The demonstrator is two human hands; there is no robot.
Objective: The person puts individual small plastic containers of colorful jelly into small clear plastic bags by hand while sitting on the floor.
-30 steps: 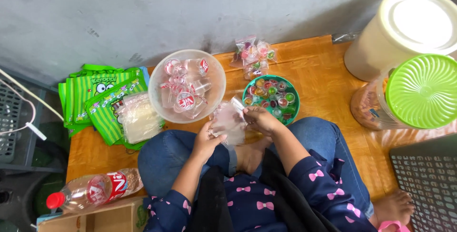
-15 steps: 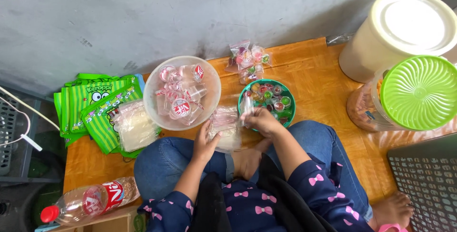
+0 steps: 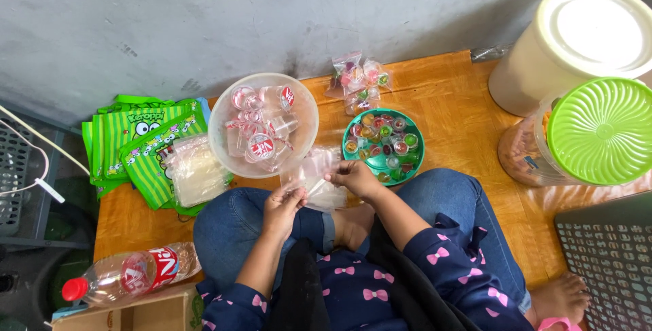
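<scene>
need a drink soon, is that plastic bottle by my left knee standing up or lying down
Lying down. The plastic bottle rests on its side on the wooden floor, red cap pointing left, beside a cardboard box.

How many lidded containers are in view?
2, both at the right edge of the wooden platform: a cream bucket with a white lid at the top right corner, and a clear jar with a green ribbed lid just below it. Others may lie out of frame.

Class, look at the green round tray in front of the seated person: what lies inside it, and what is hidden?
Inside the green round tray lie many small jelly cups with coloured tops, closely packed. The tray's floor beneath them is mostly covered, and the right hand hides part of its near rim.
</scene>
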